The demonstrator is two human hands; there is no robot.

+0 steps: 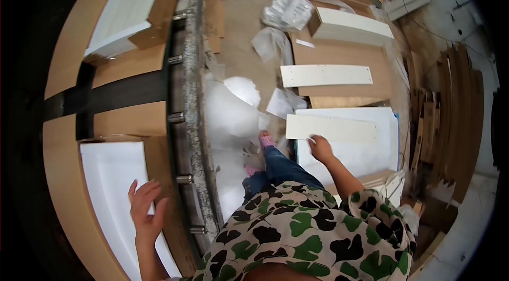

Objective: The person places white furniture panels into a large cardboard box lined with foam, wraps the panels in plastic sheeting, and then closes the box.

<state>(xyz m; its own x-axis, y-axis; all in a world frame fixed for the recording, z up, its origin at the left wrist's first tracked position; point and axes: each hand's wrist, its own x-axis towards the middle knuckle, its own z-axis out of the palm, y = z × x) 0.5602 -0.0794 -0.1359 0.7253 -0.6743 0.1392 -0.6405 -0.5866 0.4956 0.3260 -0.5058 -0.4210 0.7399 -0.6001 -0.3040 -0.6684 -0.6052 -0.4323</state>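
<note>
My right hand (321, 150) is at the lower edge of a long white board (331, 128) with small holes near its ends. Its fingers are curled on that edge. The board lies over a larger white sheet (347, 159) on the right, and its left end juts past the sheet. Over on the left, my left hand (146, 208) hovers with its fingers spread, holding nothing. Beneath it is an open cardboard carton (159, 175) containing a white lining or panel (114, 167).
A second open carton (159, 18) with white panels sits farther up the roller conveyor (193, 95). White foam sheets (228, 106) cover the floor by my feet. Another white board (326, 75) and stacked panels (352, 25) lie at right. Cardboard pieces (456, 111) lean at the wall.
</note>
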